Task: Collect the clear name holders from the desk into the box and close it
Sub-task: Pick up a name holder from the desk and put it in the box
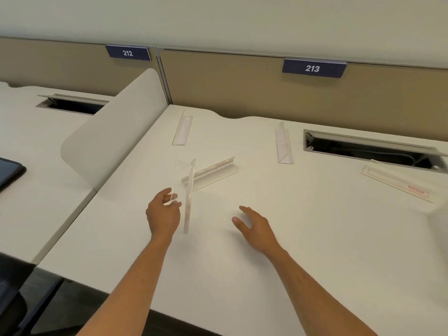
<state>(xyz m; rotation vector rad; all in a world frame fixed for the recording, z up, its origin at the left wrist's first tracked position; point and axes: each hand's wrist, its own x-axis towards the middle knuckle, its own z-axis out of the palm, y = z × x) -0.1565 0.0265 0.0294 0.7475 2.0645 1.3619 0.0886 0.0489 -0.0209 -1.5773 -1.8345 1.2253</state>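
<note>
Currently in hand: one clear name holder (184, 194), lifted off the desk (303, 238) and held roughly on end, tilted slightly, its lower tip hanging just above the white surface. Left hand (163, 214) pinches it at one long edge, fingertips (173, 198) on the clear panel. Right hand (254, 229) is released, fingers spread and relaxed, holding nothing, hovering low over the desk just right of the held piece.

Remaining on the desk, uncollected:
- second holder (213, 172), lying just behind the held one, partly seen through it;
- third holder (182, 130), far left, near the partition (242, 86);
- fourth holder (283, 145), far centre, beside the cable slot (368, 149);
- fifth holder (397, 184), flat at the right, with a red mark near its near end.

Box: not clearly in view; a pale blurred shape at the right edge cannot be identified.

Step, as judged: early collecting, first piece picked up, four to go, closing not begun. Next move calls for either carrying this piece to the box or the free right hand taking the second holder; thin, slick edges suggest a firm pinch.
</note>
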